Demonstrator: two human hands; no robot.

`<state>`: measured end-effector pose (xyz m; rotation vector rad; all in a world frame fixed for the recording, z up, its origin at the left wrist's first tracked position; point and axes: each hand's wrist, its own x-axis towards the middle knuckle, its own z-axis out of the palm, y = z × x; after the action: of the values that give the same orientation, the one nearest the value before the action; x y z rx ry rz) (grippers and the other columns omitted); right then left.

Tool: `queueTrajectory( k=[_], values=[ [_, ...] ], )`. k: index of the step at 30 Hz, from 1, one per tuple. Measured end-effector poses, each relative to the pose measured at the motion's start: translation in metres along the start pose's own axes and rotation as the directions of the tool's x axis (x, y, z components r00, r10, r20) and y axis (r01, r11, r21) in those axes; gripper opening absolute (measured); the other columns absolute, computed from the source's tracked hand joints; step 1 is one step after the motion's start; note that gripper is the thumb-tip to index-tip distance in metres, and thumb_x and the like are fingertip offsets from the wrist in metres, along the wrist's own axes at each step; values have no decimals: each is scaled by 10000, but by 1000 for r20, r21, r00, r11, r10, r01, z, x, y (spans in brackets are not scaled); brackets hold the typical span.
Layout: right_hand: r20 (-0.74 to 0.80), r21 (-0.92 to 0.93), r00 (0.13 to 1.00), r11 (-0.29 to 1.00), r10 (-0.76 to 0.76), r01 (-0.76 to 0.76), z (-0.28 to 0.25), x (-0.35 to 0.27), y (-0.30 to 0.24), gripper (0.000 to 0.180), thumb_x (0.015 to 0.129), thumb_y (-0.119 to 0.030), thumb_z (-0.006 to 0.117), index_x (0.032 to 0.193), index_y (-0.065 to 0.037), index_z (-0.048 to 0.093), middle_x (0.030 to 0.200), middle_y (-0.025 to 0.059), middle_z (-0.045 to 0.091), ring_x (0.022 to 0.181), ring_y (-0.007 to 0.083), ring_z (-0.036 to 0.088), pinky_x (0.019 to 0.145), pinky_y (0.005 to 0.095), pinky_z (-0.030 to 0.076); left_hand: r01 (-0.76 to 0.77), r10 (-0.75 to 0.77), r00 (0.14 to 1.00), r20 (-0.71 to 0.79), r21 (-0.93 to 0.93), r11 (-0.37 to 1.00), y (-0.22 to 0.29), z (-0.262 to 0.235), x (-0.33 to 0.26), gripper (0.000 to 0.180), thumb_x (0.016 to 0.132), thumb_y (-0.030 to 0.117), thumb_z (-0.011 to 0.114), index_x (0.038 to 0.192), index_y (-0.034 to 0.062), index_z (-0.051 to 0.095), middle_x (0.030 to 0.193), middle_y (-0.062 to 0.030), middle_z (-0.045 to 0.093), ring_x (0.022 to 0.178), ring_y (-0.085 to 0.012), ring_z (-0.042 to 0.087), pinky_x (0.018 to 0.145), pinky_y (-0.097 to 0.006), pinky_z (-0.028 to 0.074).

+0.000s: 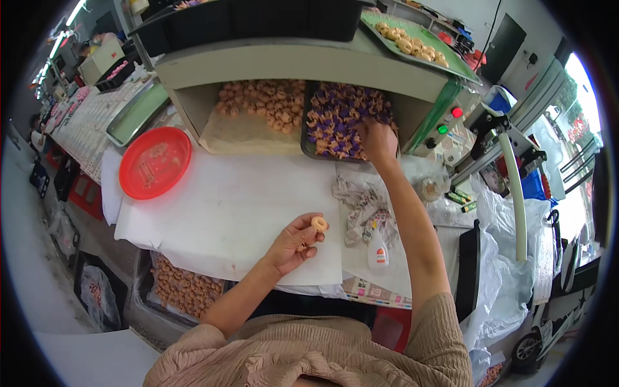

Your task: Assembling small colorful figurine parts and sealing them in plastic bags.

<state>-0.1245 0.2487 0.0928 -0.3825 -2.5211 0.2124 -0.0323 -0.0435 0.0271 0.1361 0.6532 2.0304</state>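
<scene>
"At one o'clock from the centre of view: where is the right hand (380,140)?"

"Fingers down among purple-and-tan pieces (335,122) in a dark tray (304,138). Fingertips hidden; cannot tell whether that grip is closed on a piece."

"Left hand (291,248)?"

"Just below centre, toward six o'clock, above the white-covered table (219,226). Grip closed on one small tan ring (319,224), pinched between thumb and fingers, its hole showing."

"Progress?"

"Judged partway. Done: one ring is up in hand. No purple visible on it, whereas the tray's contents show plenty. The two hands are well apart; nothing is joined to the ring as far as I see."

"Remaining?"

"Much, by estimate. Plain tan pieces (284,119) are heaped at eleven o'clock on brown paper (235,137), beside the tray. More brownish pieces (184,284) lie low at eight o'clock. Which heap counts as finished: undetermined."

"Anything else nearby?"

"Red dish (127,164) near nine o'clock; white bottle (378,255) between four and five."
</scene>
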Motion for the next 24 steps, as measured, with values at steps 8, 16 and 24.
queueTrajectory(
  k=[8,16,24],
  values=[
    [242,197,968,973,69,-118,5,11,21,238,754,-210,663,916,-37,679,857,196,667,837,332,654,701,398,511,30,-30,999,17,-14,999,6,4,-7,349,890,101,623,1228,134,540,1114,-63,605,879,-102,568,540,-188,435],
    [322,683,947,694,-6,-228,-62,-88,-31,244,858,-61,617,1093,2,627,924,88,665,867,128,638,691,260,489,47,-45,997,-60,30,998,6,-6,-6,364,886,122,634,1236,109,533,1088,-60,616,883,-92,585,568,-191,473],
    [403,744,912,552,80,-377,-91,-200,-61,260,850,-40,673,1097,24,628,961,71,664,875,121,621,787,250,493,40,-40,999,-6,235,971,-13,2,13,383,890,171,646,1231,38,536,1046,-42,608,876,-102,589,594,-199,521]
  ],
)
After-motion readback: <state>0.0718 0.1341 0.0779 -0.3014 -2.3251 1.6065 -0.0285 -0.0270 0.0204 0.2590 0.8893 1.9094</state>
